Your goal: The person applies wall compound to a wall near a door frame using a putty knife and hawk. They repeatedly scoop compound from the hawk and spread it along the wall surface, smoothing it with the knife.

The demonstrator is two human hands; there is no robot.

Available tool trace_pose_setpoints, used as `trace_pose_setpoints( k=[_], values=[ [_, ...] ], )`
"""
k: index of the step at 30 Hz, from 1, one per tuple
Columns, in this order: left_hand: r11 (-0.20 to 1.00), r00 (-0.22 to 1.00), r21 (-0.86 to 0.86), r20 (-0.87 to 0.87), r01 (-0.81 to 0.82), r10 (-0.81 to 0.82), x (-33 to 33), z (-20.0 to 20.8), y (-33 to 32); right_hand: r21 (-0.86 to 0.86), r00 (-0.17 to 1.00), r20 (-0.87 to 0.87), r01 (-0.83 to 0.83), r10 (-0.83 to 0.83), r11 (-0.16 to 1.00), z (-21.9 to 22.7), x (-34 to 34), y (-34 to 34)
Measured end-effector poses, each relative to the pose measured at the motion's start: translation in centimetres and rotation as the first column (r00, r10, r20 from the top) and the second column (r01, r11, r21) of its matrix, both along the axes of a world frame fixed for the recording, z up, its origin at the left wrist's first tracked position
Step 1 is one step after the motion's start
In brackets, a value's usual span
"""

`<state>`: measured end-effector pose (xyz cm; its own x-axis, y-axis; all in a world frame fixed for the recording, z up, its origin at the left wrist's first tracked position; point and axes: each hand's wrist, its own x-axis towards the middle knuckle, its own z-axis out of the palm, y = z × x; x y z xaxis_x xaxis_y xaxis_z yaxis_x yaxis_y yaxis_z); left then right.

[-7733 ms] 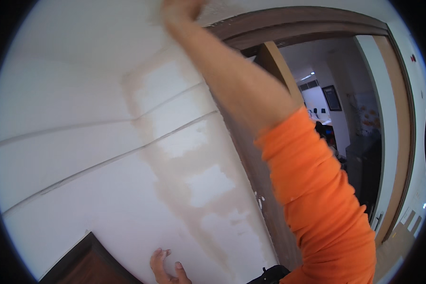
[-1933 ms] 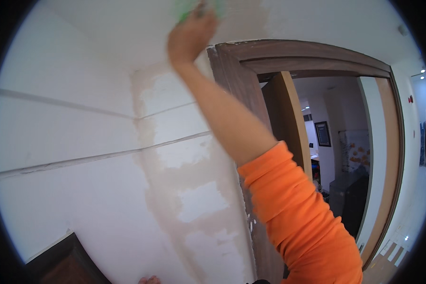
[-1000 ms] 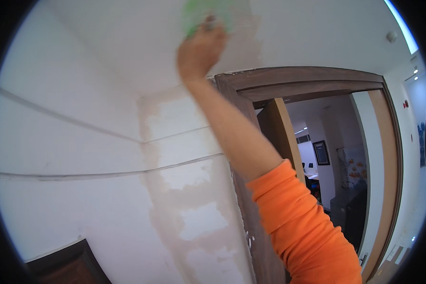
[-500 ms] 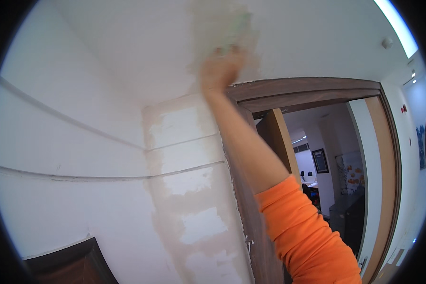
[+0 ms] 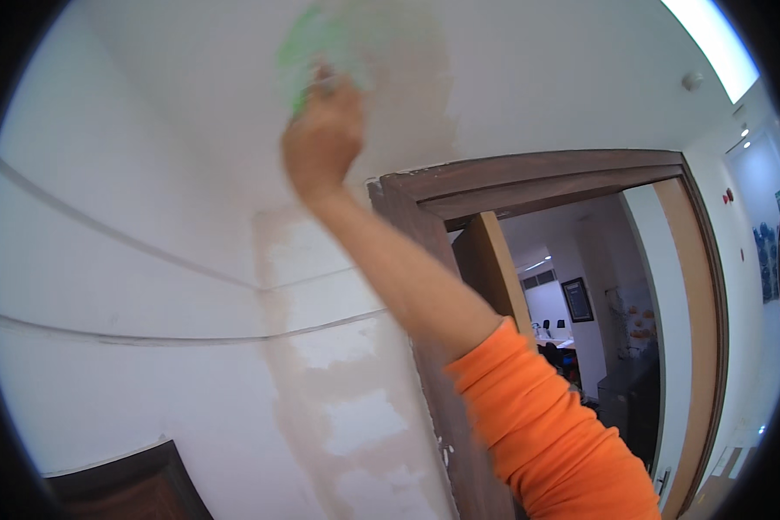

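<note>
Right hand [image 5: 325,139] moved left, gripping green tool [image 5: 308,42], 1 framed sheet [image 5: 577,300] illegible

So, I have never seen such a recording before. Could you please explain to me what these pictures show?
No machine is here: a person works with bare hands. A wide fisheye camera on the person's head takes the view, so straight edges look bent. The orange sleeve covers part of the right arm. The raised right hand holds a green tool, too blurred to name exactly. Near it, a beige patch lies on the pale surface above the dark wooden door frame. The left hand is out of view.
</note>
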<state>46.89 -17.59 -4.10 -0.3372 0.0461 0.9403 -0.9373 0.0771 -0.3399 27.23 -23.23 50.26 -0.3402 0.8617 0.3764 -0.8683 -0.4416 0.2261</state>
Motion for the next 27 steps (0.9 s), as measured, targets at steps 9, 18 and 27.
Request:
trace_pose_setpoints(
  k=[9,18,27],
  values=[
    [0.994,0.986,-0.008,-0.126,0.11,-0.111,-1.8,1.5,1.4,0.024,0.825,0.223,-0.536,0.519,0.844,-1.1,-13.0,0.6],
    [0.995,0.991,-0.009,-0.084,0.1,-0.101,-0.7,0.3,1.2,0.159,0.938,-0.218,-0.237,0.269,0.958,-3.1,-0.2,1.2],
    [0.982,0.981,-0.014,-0.053,0.186,-0.186,-0.7,0.2,0.8,-0.05,0.987,0.163,0.013,-0.005,0.999,2.9,0.4,7.4]
  ],
)
